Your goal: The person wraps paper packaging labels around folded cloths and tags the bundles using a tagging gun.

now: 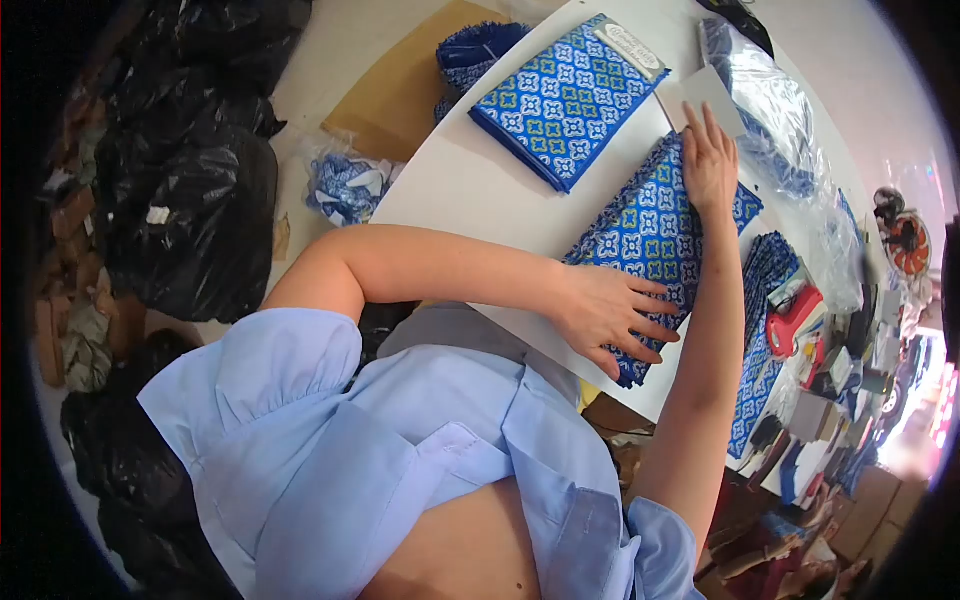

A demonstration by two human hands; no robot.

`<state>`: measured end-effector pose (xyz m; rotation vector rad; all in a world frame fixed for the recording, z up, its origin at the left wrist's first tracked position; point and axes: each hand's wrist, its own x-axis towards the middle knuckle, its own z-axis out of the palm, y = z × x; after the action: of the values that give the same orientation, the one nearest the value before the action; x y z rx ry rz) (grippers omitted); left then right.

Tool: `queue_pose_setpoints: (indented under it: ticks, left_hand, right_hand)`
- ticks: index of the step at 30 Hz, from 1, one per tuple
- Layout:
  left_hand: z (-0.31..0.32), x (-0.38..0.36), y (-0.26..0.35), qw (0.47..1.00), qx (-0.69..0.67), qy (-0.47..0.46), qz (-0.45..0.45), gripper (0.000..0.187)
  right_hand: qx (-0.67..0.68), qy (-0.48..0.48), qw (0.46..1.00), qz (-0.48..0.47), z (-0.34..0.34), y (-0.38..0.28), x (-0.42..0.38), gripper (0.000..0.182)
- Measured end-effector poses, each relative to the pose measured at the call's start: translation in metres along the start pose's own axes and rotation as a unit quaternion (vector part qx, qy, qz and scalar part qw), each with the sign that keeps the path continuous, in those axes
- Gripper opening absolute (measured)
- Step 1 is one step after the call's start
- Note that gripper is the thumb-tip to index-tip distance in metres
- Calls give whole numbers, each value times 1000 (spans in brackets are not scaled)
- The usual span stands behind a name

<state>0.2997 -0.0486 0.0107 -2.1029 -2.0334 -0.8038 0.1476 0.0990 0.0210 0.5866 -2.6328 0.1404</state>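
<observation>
Blue folded cloth point(655, 215) with white-and-green motifs lies on the white bench point(430, 180), the left hand point(612, 312) flat on its near part, fingers spread wide, the right hand point(710, 168) at its far edge, fingers extended, slightly parted.

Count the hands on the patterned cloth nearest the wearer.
2: left hand spread on the near part of the cloth; right hand at its far end, fingers over a white card. No others visible there.

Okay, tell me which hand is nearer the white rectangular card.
Right. The right hand has its fingertips at the card; the left hand lies farther off, on the blue patterned cloth.
</observation>
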Motion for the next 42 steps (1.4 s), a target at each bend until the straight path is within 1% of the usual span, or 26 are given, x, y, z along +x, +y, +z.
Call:
queue_pose_setpoints:
  ticks: [1, 2, 3, 5, 6, 11, 15, 17, 18, 19, 20, 21, 22, 23, 24, 25, 26, 27, 28, 30, 31, 33, 34, 35, 37, 42]
  left_hand:
    - [0, 1, 1, 1000, 0, 12, -7, 50]
    - [1, 1, 1, 1000, -5, 6, -7, 51]
    - [1, 1, 1, 1000, -10, 0, -7, 51]
    - [6, -1, 0, 1000, -9, 26, -6, 53]
    - [8, -3, 0, 999, -8, 38, 0, 53]
    - [13, -6, -1, 998, -11, 65, 19, 54]
    - [10, -4, -2, 999, -11, 42, 19, 53]
    - [-1, -1, 1, 994, -25, 104, 18, 44]
    - [-6, 1, -1, 994, -28, 100, 19, 44]
    - [-25, 5, -5, 978, -203, 26, -44, 38]
    - [-36, 8, -14, 922, -369, -50, -104, 32]
    - [-39, 10, -26, 947, -269, 166, -60, 18]
    - [-52, 10, -41, 923, -272, 239, -127, 13]
    - [-64, 12, -63, 911, -216, 293, -194, 11]
    - [-76, 17, -83, 869, -182, 390, -244, 10]
    - [-85, 20, -115, 851, -127, 400, -317, 10]
    - [-92, 22, -144, 860, -10, 385, -335, 13]
    - [-95, 25, -172, 857, 108, 367, -346, 17]
    - [-95, 31, -199, 862, 106, 363, -337, 17]
    - [-84, 45, -247, 890, 297, 253, -235, 34]
    - [-78, 52, -268, 893, 294, 254, -227, 34]
    - [-66, 67, -301, 889, 393, 144, -185, 46]
    - [-68, 74, -301, 893, 385, 71, -224, 56]
    - [-67, 79, -305, 896, 380, 74, -218, 56]
    - [-65, 83, -314, 896, 353, -1, -268, 55]
    - [-71, 76, -323, 916, 356, 23, -185, 37]
  right_hand:
    - [36, 6, 999, 32, -1, 4, 3, 33]
    - [7, 58, 998, 9, 2, 5, 4, 30]
    - [7, 52, 999, -3, 5, 6, 5, 30]
    - [27, -98, 986, 134, -5, -3, 3, 29]
    - [24, -66, 990, 119, -1, -3, 1, 29]
    - [35, -65, 988, 139, 3, -7, -1, 31]
    - [14, -60, 988, 141, 5, -6, 2, 31]
    - [22, -51, 991, 118, 6, -4, 1, 30]
    - [33, -57, 991, 117, 6, -2, 1, 31]
    - [34, -56, 990, 122, 5, 0, 2, 31]
    - [59, -36, 993, 100, 4, 3, 3, 32]
    - [83, -15, 993, 80, 1, 6, 3, 34]
    - [101, -22, 991, 87, -7, 6, 4, 37]
    - [101, -20, 990, 96, -13, 5, 0, 37]
    - [4, 15, 996, 92, -20, 4, -6, 38]
    - [-95, 49, 990, 88, -27, 3, -12, 38]
    - [-72, 44, 987, 136, -34, 2, -19, 38]
    - [-75, 49, 985, 144, -39, 2, -27, 38]
    - [-71, 73, 981, 166, -43, 2, -37, 38]
    - [-44, 94, 973, 206, -49, 3, -57, 40]
    - [-50, 97, 971, 212, -50, 4, -65, 40]
    - [162, 176, 925, 295, -48, 4, -78, 45]
    - [171, 155, 912, 338, -46, 7, -84, 50]
    - [203, 151, 897, 362, -46, 8, -88, 51]
    - [290, 153, 859, 392, -36, 15, -92, 51]
    - [302, 178, 847, 401, -38, 19, -75, 46]
